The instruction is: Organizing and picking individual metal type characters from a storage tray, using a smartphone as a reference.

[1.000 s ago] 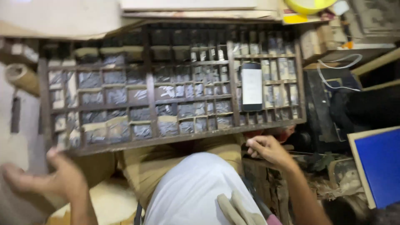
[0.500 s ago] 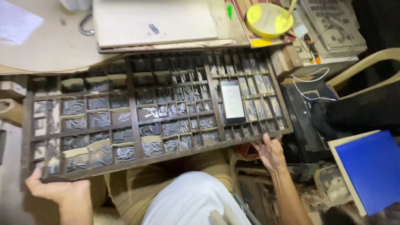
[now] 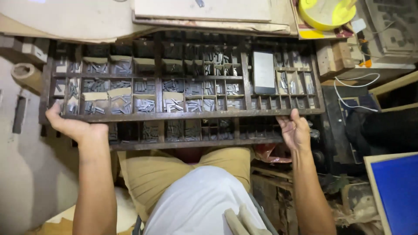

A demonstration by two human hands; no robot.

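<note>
A: Hands? What is gripped?
B: The upper type case (image 3: 183, 115) is gripped at its front rail: left hand (image 3: 72, 126) closed round the left corner, right hand (image 3: 296, 130) at the right end.
A: Where is it located?
B: Above a second case (image 3: 174, 132), over the lap. A phone (image 3: 264, 72) is laid on its compartments.

Dark worn wooden type tray (image 3: 183, 115) (matt, dusty); dull grey metal sorts (image 3: 146, 104); glossy yellow plastic bowl (image 3: 324, 13).
</note>
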